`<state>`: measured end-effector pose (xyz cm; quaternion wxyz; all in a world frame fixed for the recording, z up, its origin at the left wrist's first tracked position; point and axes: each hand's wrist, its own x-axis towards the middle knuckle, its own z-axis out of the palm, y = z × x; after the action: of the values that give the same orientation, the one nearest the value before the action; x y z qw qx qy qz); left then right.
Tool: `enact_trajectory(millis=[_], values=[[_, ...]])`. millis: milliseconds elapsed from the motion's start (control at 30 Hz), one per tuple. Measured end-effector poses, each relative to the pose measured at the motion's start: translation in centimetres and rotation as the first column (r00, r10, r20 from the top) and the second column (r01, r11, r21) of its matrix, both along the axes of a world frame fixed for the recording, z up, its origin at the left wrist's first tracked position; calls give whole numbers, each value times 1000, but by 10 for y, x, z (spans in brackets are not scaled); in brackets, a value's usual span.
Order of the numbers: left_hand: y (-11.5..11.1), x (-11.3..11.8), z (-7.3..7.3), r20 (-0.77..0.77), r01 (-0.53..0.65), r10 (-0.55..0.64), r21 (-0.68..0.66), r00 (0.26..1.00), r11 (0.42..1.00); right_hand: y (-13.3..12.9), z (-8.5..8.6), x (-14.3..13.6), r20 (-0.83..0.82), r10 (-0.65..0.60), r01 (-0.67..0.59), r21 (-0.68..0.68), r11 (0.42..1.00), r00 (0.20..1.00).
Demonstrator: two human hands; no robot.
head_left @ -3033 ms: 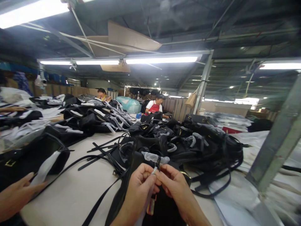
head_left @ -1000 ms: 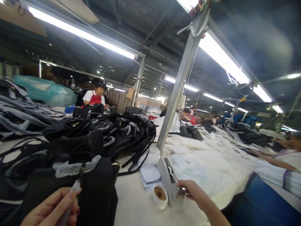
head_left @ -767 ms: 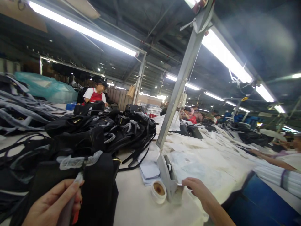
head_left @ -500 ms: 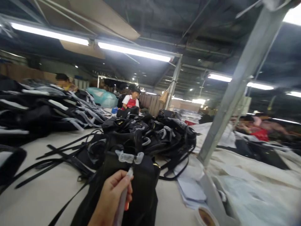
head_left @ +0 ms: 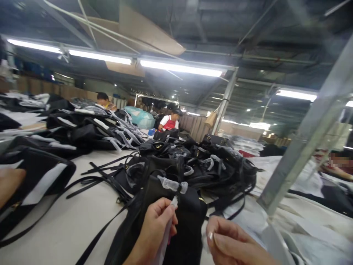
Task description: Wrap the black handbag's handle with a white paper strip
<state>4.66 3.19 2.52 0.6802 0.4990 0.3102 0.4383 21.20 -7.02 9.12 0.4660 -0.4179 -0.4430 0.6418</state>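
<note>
A black handbag [head_left: 190,217] stands on the table right in front of me, its handle wrapped in clear plastic [head_left: 171,183]. My left hand [head_left: 157,230] pinches a white wrapping strip [head_left: 168,235] that runs up to that handle. My right hand [head_left: 234,246] is low at the bag's right side, fingers closed on a small pale piece of tape [head_left: 209,235] at the fingertips. The two hands are a short way apart.
A heap of black bags [head_left: 209,165] with loose straps [head_left: 102,165] lies behind. Another person's hand [head_left: 9,182] rests on a black bag [head_left: 35,176] at the left. A slanted metal post [head_left: 303,147] rises at the right. Several people work farther back, one in a red apron [head_left: 169,123].
My right hand went out right to a tape dispenser and has come back beside the bag with a piece of tape. The view swung right, then left again. My left hand kept the strip.
</note>
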Motion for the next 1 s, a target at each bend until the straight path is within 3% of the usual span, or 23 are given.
enact_trajectory(millis=[100, 200, 400, 733, 1000], values=[[0, 2, 1, 13, -28, 28, 4, 1000, 1000, 21, 6, -14, -162, 151, -150, 16, 989, 975], [-1, 4, 2, 50, -19, 20, -6, 999, 1000, 40, 4, -23, -244, 227, -219, 60, 974, 943], [2, 7, -3, 140, 0, 2, -16, 990, 1000, 64, -6, -36, -275, 205, -197, 58, 979, 939], [1, 7, 1, 248, 66, -67, 13, 966, 998, 67, -9, -40, -204, 165, -150, 89, 985, 965], [1, 0, 3, 218, 82, -85, 23, 972, 996, 75, 5, -41, -44, 110, -107, 66, 992, 993]])
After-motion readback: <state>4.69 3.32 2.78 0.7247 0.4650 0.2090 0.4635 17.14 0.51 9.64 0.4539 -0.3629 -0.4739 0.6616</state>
